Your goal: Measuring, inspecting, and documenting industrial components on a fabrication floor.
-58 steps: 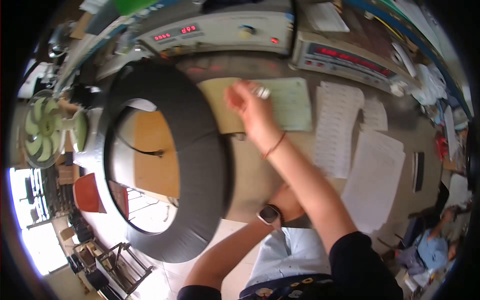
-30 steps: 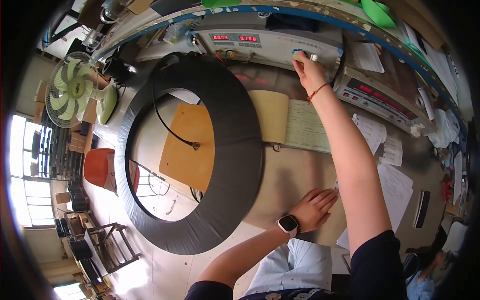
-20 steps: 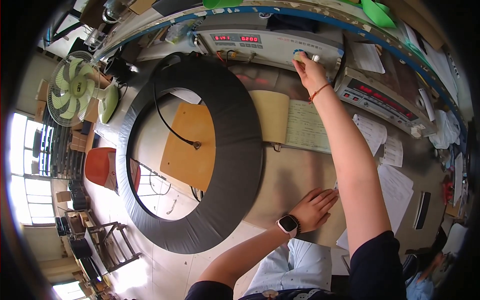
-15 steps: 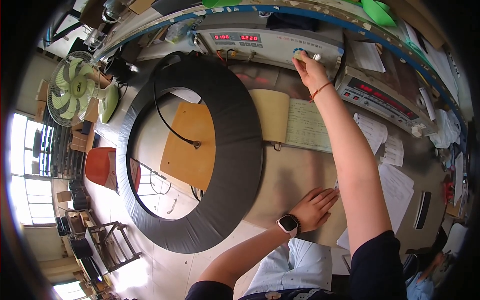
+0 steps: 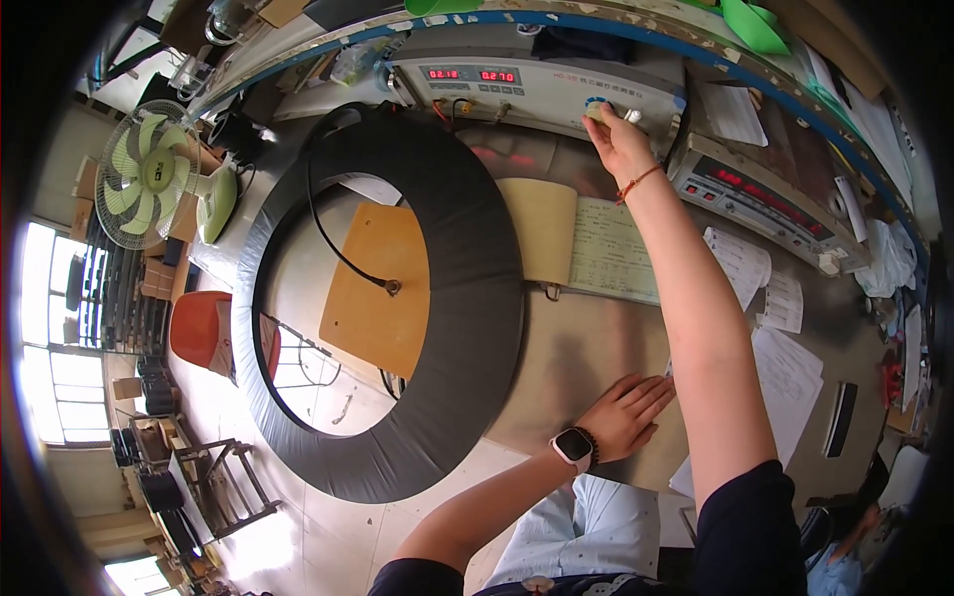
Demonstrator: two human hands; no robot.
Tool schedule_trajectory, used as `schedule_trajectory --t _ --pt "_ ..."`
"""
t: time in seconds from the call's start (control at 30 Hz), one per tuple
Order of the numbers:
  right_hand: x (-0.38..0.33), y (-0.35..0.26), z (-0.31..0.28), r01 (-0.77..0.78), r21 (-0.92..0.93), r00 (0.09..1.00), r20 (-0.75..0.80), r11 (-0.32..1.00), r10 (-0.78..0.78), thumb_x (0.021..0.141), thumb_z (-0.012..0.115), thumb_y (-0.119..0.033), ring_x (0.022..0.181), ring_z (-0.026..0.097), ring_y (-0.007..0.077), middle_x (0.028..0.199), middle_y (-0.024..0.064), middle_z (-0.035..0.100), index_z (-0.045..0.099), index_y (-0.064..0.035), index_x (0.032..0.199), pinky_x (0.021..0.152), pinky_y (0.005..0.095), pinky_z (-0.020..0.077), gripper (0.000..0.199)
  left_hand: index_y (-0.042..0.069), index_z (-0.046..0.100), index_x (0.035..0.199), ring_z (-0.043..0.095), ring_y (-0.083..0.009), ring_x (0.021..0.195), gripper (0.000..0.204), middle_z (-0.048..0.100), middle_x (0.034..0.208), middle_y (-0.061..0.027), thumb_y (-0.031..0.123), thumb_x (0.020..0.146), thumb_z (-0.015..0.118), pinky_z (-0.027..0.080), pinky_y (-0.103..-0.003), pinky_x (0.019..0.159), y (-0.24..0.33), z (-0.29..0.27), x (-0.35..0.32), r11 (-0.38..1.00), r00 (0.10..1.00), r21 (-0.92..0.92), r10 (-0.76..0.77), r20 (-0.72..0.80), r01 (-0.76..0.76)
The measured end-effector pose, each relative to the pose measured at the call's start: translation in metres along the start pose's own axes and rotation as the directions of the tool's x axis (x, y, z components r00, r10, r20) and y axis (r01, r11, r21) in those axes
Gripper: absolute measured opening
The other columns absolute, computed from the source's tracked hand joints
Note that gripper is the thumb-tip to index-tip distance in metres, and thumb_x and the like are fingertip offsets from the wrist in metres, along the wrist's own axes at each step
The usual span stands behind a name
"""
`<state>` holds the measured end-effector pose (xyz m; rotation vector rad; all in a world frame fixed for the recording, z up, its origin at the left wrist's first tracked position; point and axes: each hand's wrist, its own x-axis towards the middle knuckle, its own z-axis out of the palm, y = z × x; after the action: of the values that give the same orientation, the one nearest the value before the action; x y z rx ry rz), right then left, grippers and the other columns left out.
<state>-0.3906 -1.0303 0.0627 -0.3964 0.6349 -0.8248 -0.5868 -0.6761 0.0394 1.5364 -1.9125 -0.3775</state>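
My right hand (image 5: pixel 626 147) reaches far forward, its fingers closed around a round knob (image 5: pixel 596 107) on the front panel of a grey bench meter (image 5: pixel 542 97). Red digits (image 5: pixel 469 75) glow at the meter's left end. Down on the table's near part, my left hand (image 5: pixel 626 415) lies palm down with fingers stretched out, holding nothing. A large ring wrapped in black tape or cloth (image 5: pixel 477 268) stands to the left of it, partly over the table's edge. Across the ring's opening hangs a black cable (image 5: pixel 333 240) from the meter's side, ending near a wooden board (image 5: pixel 373 288).
An open notebook (image 5: pixel 611 248) lies between ring and right forearm. A second instrument (image 5: pixel 755 204) with a red display stands right, near loose papers (image 5: pixel 785 368) and a black bar (image 5: pixel 841 419). A green fan (image 5: pixel 154 174) and orange chair (image 5: pixel 199 328) are left. A blue-edged shelf (image 5: pixel 636 38) spans above.
The red digits on the grey meter have changed. My right hand stays on the knob with hardly any visible shift, and my left hand rests in the same place.
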Motion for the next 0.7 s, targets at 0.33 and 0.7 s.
schedule_trajectory --t 0.33,0.7 --pt "0.0012 0.0000 0.0001 -0.036 0.004 0.999 -0.001 0.999 0.036 0.093 0.068 -0.006 0.094 0.066 0.0222 0.105 0.0108 0.064 0.059 0.0010 0.107 0.082 0.0328 0.0646 0.019 0.000 0.055 0.129 0.047 -0.0294 0.133 0.051 0.055 0.136 -0.0143 0.024 0.085 0.062 0.032 -0.047 0.117 -0.0006 0.0003 -0.0015 1.000 1.000 0.017 0.007 0.002 -0.007" --pt "-0.0022 0.0000 0.0004 -0.032 0.020 0.999 0.015 0.999 0.032 0.095 0.067 -0.008 0.093 0.067 0.0215 0.104 0.0103 0.065 0.060 0.0009 0.106 0.083 0.0328 0.0639 0.016 0.000 0.056 0.127 0.048 -0.0285 0.131 0.049 0.056 0.133 -0.0132 0.024 0.084 0.063 0.032 -0.047 0.116 -0.0002 0.0006 -0.0009 1.000 1.000 0.011 0.006 -0.012 -0.006"
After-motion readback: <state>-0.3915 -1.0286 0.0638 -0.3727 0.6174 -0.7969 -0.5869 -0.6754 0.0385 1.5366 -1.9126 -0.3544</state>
